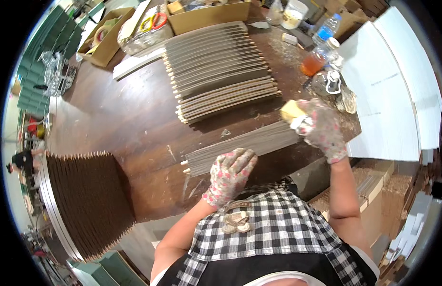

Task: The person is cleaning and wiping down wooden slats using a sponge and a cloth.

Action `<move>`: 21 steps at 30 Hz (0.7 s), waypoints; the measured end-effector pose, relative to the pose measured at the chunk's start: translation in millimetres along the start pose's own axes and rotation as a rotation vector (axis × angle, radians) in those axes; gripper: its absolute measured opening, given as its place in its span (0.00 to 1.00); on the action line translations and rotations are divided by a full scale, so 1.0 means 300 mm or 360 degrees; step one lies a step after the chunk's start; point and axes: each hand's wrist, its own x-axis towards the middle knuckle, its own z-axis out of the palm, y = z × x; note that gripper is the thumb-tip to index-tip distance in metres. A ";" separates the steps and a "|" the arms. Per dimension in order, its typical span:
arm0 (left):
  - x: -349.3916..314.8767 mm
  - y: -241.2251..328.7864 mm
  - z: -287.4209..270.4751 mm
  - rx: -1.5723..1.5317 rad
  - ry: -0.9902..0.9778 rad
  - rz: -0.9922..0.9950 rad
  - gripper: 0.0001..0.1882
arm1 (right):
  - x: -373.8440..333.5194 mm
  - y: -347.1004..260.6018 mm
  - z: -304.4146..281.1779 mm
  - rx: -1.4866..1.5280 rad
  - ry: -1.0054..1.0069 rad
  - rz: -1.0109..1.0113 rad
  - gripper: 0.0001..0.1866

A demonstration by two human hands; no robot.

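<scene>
A grey wood-grain slat panel (249, 145) lies slantwise on the brown table in front of me, with small pale pegs at its left end. My left hand (232, 172), in a stained floral glove, rests on the panel's near edge with its fingers stretched out. Above the panel's right end, my gloved right hand (322, 127) grips a yellow sponge-like block (292, 111). Something white, perhaps cloth or paper, shows between that hand and the block. Beyond the panel lies a row of similar grey slats (216, 62) with pale peg ends.
Brown slats are stacked at the left (92, 200). Cardboard boxes (104, 38), scissors (154, 22) and a white tub (294, 14) stand at the back. A bottle of orange liquid (318, 58), a water bottle (327, 29) and white boards (380, 90) are on the right.
</scene>
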 end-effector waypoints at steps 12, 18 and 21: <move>-0.046 -0.001 0.062 -0.0061 0.0120 -0.0008 0.19 | 0.272 -0.538 0.074 0.0818 -0.0367 -0.0811 0.28; -0.046 -0.010 0.043 -0.0218 0.0160 0.0063 0.22 | 0.298 -0.511 0.062 0.0631 -0.0353 -0.0757 0.23; -0.042 -0.013 0.062 -0.0195 0.0221 0.0074 0.20 | 0.286 -0.590 0.071 0.0747 -0.0327 -0.0873 0.22</move>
